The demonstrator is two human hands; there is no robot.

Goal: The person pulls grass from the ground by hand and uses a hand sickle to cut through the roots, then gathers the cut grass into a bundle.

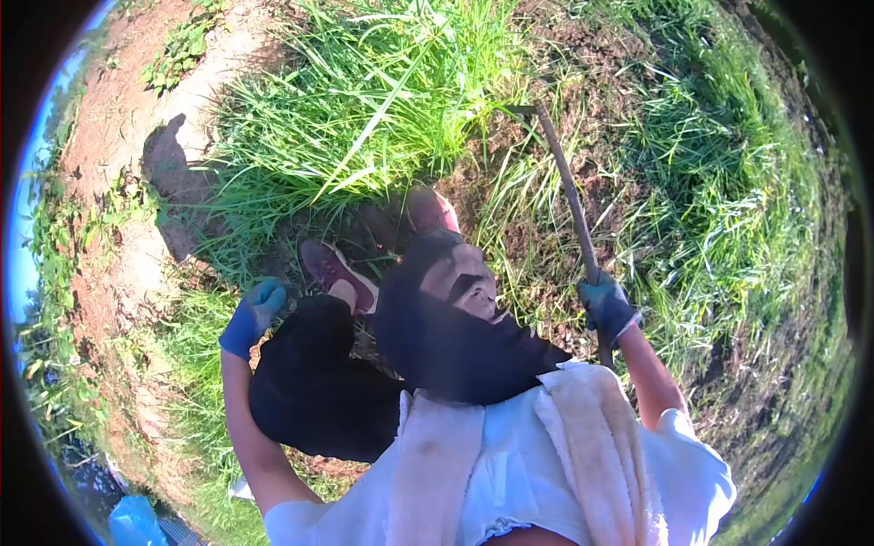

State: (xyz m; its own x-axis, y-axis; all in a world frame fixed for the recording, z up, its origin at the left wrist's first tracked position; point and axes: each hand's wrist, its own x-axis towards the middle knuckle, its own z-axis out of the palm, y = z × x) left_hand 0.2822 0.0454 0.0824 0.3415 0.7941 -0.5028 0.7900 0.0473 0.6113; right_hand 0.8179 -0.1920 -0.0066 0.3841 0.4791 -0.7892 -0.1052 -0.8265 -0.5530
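A long wooden-handled tool [575, 202] slants up from my right hand [607, 305], whose gloved fingers are wrapped round the lower part of the handle. Its dark metal head [520, 109] touches the edge of a tall clump of bright green grass [364, 118]. My left hand [258, 312], in a blue and teal glove, is beside my left knee, near the grass; its fingers look curled together, and nothing shows in them.
My dark red shoes [339, 277] stand at the foot of the grass clump. Cut or flattened grass [719, 173] lies on the right over brown soil. Bare earth [137, 246] runs along the left, with a blue bag [137, 521] at the lower left.
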